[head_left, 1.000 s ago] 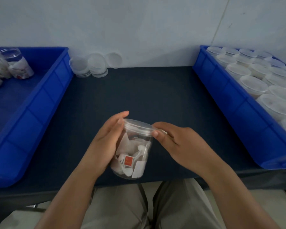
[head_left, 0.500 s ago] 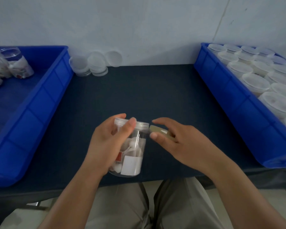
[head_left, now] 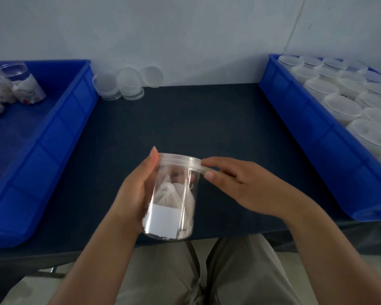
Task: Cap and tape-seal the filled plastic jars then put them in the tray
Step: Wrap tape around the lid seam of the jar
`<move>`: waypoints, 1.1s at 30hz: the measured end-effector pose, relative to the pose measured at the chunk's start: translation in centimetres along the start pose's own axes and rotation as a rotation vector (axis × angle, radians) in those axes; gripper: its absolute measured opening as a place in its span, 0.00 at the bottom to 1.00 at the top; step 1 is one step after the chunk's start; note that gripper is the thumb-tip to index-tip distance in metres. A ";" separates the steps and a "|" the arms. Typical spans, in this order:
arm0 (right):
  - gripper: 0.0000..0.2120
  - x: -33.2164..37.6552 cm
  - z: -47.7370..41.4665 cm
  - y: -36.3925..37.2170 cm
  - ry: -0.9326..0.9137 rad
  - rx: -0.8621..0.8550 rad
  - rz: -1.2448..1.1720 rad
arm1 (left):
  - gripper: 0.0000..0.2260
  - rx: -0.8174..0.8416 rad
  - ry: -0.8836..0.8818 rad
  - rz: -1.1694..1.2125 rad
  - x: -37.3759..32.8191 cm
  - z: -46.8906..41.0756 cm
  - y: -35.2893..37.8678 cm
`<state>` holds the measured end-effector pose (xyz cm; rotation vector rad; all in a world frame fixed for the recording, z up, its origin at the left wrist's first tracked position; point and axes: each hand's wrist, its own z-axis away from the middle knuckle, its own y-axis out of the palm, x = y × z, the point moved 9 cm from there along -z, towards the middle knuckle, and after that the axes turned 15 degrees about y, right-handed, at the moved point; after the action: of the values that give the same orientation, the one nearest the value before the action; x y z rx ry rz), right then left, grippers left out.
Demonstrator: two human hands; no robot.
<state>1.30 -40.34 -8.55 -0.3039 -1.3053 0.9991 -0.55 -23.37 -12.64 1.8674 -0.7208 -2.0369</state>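
Note:
A clear plastic jar (head_left: 174, 201) with white packets and a white label inside is held upright above the table's front edge. Its clear lid (head_left: 180, 161) is on. My left hand (head_left: 136, 194) grips the jar's left side, fingers wrapped behind it. My right hand (head_left: 240, 183) is at the jar's right rim, thumb and forefinger pinching a thin strip of tape (head_left: 209, 170) against the lid's edge. The blue tray on the right (head_left: 312, 133) holds several capped jars (head_left: 343, 106).
A blue tray on the left (head_left: 59, 133) holds a few filled jars (head_left: 24, 86) at its far end. Loose clear lids (head_left: 128, 82) are stacked against the wall at the back of the dark table (head_left: 185, 119).
The jar has turned in my left hand, so the white label now faces me. My right hand stays at the lid's rim with the tape.

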 end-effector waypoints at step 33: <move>0.24 -1.3 0.6 0.7 0.064 -0.284 0.096 | 0.25 -0.223 0.401 -0.833 -1.8 -0.1 -1.4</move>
<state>0.55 -41.11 -9.78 -0.6158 -1.3850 0.8752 0.00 -21.23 -11.86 2.5658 0.4533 -1.8896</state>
